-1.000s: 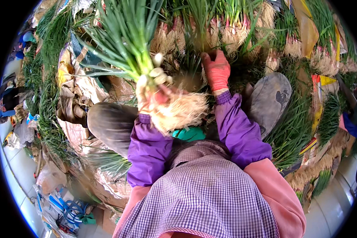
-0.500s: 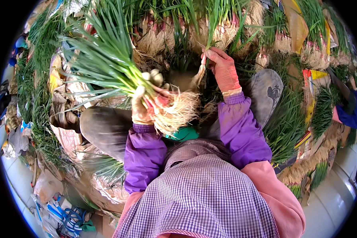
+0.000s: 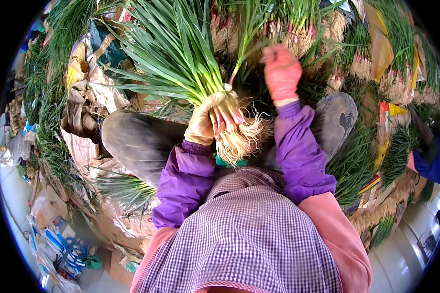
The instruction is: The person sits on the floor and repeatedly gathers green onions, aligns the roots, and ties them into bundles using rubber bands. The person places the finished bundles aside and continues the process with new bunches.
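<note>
Here's the leafy green, pink-stemmed, straw-rooted bunch (image 3: 200, 78), clamped in the tan-gloved left hand (image 3: 204, 119), leaves slanting away leftward; right of it, apart, the blurred red-gloved right hand (image 3: 282, 73), grip unclear. Left of it, crumpled pinkish sacking (image 3: 80, 151); farther out, pale floor tiles (image 3: 17, 210).

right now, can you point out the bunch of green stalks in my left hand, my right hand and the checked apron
Bunch of green stalks (image 3: 198, 73): head view, on its leaves
Right hand (image 3: 283, 74): head view, middle of the hand
Checked apron (image 3: 244, 234): head view, middle of the cloth
</note>
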{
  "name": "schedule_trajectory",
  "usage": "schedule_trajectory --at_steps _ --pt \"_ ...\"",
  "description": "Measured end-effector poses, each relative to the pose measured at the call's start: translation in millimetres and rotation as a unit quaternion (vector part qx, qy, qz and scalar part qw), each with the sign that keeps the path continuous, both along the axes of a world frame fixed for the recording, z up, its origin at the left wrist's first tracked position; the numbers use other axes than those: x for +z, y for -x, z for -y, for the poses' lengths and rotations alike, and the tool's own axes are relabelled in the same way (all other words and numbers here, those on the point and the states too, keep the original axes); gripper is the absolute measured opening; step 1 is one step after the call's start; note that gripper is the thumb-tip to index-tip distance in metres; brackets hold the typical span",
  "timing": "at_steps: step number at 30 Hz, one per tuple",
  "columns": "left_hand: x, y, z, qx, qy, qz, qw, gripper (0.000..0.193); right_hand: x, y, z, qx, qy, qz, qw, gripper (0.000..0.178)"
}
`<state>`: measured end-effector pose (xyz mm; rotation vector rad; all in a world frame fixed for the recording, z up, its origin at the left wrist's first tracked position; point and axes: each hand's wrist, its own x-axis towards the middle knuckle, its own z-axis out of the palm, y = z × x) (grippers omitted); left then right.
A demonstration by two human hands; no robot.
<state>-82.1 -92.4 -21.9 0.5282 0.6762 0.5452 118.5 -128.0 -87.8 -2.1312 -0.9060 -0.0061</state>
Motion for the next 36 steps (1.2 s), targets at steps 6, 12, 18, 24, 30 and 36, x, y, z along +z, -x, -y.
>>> schedule_trajectory --at_steps 6,12,18,24,30,36 --pt "-32 -2 -5 -0.030 0.032 -0.035 0.998 0.037 34 -9 21 0.115 -0.001 -0.392 0.913 0.034" --pt "-11 -8 0 0.006 0.010 -0.013 1.000 0.034 11 44 -15 0.094 0.022 0.020 0.995 0.022" --pt "-32 6 -6 -0.007 0.172 0.165 0.971 0.032 -44 -28 1 -0.066 -0.035 -0.262 0.962 0.024" --pt "-12 -1 -4 0.000 0.104 0.079 0.992 0.038 37 45 10 0.217 -0.046 -0.554 0.803 0.037" --pt "-19 6 -17 -0.098 -0.013 0.030 0.995 0.049 49 36 9 0.088 -0.085 -0.381 0.916 0.016" --pt "-24 2 -13 -0.073 0.013 0.058 0.996 0.034 62 46 37 0.243 0.093 -0.295 0.919 0.027"
